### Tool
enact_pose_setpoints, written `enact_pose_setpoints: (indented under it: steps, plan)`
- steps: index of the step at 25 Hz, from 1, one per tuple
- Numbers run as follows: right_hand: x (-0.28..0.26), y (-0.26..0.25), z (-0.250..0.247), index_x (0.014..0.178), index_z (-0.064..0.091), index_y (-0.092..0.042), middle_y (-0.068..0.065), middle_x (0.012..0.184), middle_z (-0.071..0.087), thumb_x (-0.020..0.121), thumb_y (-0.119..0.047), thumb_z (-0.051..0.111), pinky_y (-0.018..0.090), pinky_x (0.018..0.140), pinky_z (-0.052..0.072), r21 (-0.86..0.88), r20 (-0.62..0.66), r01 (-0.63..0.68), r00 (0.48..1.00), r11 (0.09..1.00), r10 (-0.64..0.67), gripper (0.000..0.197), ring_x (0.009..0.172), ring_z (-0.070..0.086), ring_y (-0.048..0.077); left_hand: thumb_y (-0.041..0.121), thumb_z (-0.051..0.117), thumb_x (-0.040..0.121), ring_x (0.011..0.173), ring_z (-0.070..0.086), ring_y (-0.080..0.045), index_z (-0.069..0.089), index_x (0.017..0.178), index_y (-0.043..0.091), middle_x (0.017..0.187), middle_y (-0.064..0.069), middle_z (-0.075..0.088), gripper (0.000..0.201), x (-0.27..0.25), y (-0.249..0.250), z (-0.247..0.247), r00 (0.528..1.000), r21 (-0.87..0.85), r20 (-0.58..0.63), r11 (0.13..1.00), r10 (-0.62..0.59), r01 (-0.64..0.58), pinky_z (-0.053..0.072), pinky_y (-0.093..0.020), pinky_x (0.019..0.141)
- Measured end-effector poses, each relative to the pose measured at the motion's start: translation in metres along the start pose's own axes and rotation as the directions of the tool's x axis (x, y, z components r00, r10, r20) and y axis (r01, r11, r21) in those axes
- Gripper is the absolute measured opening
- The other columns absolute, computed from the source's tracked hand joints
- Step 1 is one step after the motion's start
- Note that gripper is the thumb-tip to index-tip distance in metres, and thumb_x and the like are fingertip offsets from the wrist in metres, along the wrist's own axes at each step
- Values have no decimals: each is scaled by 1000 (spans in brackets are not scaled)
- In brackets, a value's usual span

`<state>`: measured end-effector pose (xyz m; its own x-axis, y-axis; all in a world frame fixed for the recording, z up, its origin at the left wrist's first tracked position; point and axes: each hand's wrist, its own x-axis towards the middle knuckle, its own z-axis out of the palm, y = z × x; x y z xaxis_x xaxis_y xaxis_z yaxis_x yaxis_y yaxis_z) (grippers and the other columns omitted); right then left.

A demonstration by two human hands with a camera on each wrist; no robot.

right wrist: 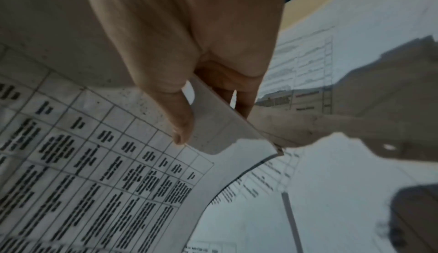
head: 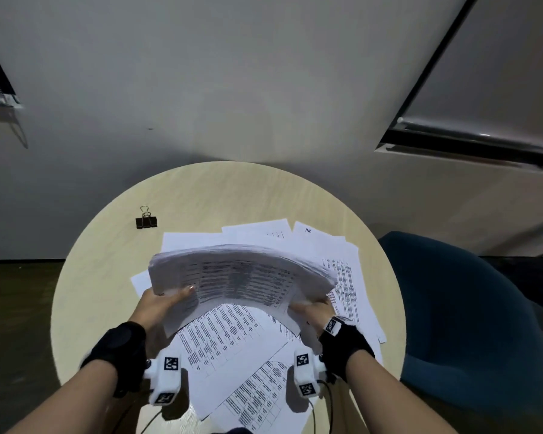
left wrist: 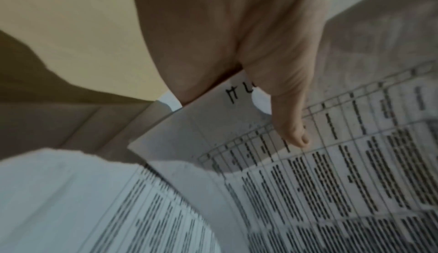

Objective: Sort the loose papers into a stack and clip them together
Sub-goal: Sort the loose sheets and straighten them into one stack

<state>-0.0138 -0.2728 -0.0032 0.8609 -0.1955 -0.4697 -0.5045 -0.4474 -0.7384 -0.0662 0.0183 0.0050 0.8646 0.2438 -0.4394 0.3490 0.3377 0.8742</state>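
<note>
Desk [head: 107, 261]: round, pale wood. It carries the sheets not yet gathered and the clip.
Chair [head: 452, 308]: dark blue, at my right, off the desk.
Loose papers [head: 232, 346]: printed tables, fanned and overlapping on the desk under and beyond my hands. Several not yet in the stack.
Stack [head: 242, 274]: thick bundle held up off the desk, bowed upward in the middle, far edge ragged, sheets not squared.
Left hand [head: 160, 303]: pinching the stack's left end, thumb [left wrist: 294, 129] flat on the top sheet, fingers underneath and hidden.
Right hand [head: 314, 310]: pinching the right end, thumb [right wrist: 182, 126] on top, fingers curled below the edge.
Clip [head: 146, 219]: black binder clip, far left on the desk, well apart from the papers, untouched.
Risk, slip: as I judge it, the bow loads both pinches; easing either thumb could let the sheets fan out and spill.
Risk, edges: clipping before tapping the stack square would lock in the ragged edge.
Risk, clip reach: fetching it frees my left hand; one hand may not hold this thickness.
</note>
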Motion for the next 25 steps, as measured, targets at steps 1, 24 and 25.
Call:
enact_pose_setpoints:
  steps: [1,24,25]
  plan:
    - [3,-3,-5,111,59,2,10,97,65,78,7,70,15,55,50,-43,-11,46,999,998,-47,35,68,64,15,-7,62,84,57,71,-10,60,115,-9,73,-3,76,31,0,4,-3,1000,24,-5,1000,-3,3,54,-17,49]
    - [-73,-237,-56,90,58,-23,7,97,67,75,-18,60,34,73,41,-699,270,621,687,353,-675,15,100,59,34,5,66,81,67,56,1,59,81,29,66,20,65,25,16,49,32,837,496,312,675,449,-546,39,-13,58]
    - [-69,-236,-53,89,57,-21,6,96,67,76,-19,62,34,72,41,-687,280,631,687,359,-671,13,100,59,32,11,62,80,68,53,-10,58,81,21,65,12,60,11,16,50,27,853,485,266,702,449,-521,37,-20,59]
